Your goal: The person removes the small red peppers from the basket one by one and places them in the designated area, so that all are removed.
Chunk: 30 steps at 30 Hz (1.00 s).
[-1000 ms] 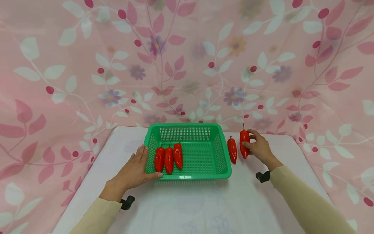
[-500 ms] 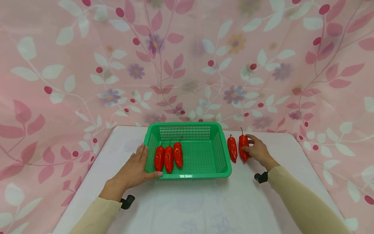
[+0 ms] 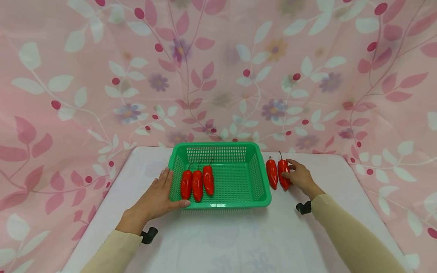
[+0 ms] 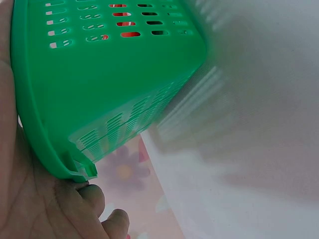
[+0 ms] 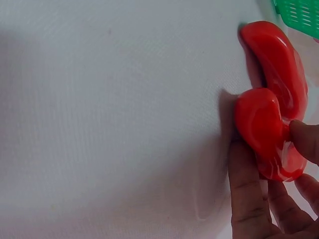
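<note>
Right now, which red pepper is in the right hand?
The rightmost red pepper, outside the basket: the right hand grips it; the neighbouring pepper and three inside aren't held.

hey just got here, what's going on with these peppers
A person is handling red peppers at a white table. The right hand grips one red pepper close beside another pepper that lies just to the right of the green basket. The left hand rests on the basket's near left corner, with the thumb along the near rim. Inside the basket, three more peppers lie side by side toward the left, stems pointing away from the person.
</note>
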Tool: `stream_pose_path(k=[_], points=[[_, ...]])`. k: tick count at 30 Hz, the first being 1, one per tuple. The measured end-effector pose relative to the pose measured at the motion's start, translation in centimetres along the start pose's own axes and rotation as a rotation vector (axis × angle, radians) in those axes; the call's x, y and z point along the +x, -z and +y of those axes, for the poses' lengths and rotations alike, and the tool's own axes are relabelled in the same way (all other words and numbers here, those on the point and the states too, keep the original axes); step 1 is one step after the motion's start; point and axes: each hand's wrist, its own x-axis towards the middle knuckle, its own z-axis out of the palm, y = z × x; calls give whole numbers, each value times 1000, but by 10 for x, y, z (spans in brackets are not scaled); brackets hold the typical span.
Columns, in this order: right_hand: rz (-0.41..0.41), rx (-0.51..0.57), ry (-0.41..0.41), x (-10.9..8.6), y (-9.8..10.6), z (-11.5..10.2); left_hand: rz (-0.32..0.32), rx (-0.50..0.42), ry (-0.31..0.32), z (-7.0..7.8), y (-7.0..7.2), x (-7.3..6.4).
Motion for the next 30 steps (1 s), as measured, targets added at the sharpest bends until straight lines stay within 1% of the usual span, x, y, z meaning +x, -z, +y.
stream_pose_path(k=[7, 18, 25, 30], points=[[-2, -16, 0, 3, -2, 2, 4, 3, 5, -2, 0, 0], [-2, -13, -1, 2, -4, 0, 12, 1, 9, -2, 0, -1], [-3, 1, -17, -1, -3, -1, 4, -9, 13, -1, 0, -1], [20, -15, -6, -5, 1, -2, 8, -3, 7, -1, -1, 0]])
